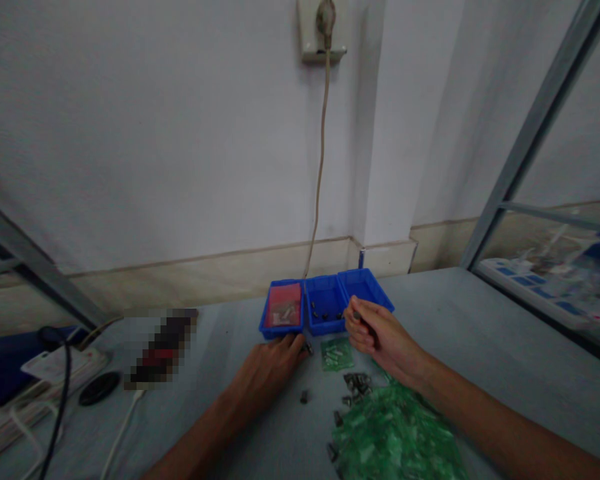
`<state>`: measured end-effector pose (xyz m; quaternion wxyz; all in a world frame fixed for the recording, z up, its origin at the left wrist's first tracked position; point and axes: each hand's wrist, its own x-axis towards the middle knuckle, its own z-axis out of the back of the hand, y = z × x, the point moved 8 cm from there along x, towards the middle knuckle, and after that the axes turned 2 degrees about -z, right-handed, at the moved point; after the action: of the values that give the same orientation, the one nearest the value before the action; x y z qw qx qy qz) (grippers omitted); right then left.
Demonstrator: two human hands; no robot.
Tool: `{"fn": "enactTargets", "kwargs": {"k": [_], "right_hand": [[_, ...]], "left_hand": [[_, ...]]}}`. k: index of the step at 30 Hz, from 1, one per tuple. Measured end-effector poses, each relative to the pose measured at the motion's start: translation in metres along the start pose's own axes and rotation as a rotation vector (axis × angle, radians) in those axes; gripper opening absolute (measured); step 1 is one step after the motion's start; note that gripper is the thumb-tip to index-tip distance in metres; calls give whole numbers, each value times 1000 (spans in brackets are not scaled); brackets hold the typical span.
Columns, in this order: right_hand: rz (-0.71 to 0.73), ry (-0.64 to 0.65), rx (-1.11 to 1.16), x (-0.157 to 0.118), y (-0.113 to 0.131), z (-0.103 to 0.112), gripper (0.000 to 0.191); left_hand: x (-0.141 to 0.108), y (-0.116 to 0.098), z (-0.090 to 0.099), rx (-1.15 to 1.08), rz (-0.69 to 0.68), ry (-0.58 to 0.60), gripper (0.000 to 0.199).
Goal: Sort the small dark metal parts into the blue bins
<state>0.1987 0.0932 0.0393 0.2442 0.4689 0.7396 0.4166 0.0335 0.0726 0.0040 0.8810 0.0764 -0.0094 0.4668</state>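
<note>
My left hand rests on the table just in front of the left blue tray, its fingertips closed at a small dark metal part. My right hand is raised before the right blue tray, with thumb and fingers pinched round a small dark part. The left blue tray bears a red packet. A few small parts lie in the middle blue tray. Between my hands is a small green bag. Nearer sit a cluster of metal parts and a big heap of green bags.
A single metal part lies on the table. At the left are a pixelated object, a black disc, cables and a power strip. A cord hangs down the wall behind the trays. Metal frames stand at both sides.
</note>
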Motion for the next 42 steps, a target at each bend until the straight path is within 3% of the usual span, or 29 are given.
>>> {"fn": "enactTargets", "kwargs": {"k": [10,25,35,42], "right_hand": [[66,-82,-41,-1,5,6,27],[257,-104,-456,-2,18,5,25],[161,-61,-404,-2,9,2,23],[73,-26,-213,0,1,3,23]], "left_hand": [[0,0,1,-20,-16,-40,19],[0,-1,5,-38,4,-11,24],[-1,-2,4,-6,12,14,21],[-1,-5,7,-4,5,17,22]]}}
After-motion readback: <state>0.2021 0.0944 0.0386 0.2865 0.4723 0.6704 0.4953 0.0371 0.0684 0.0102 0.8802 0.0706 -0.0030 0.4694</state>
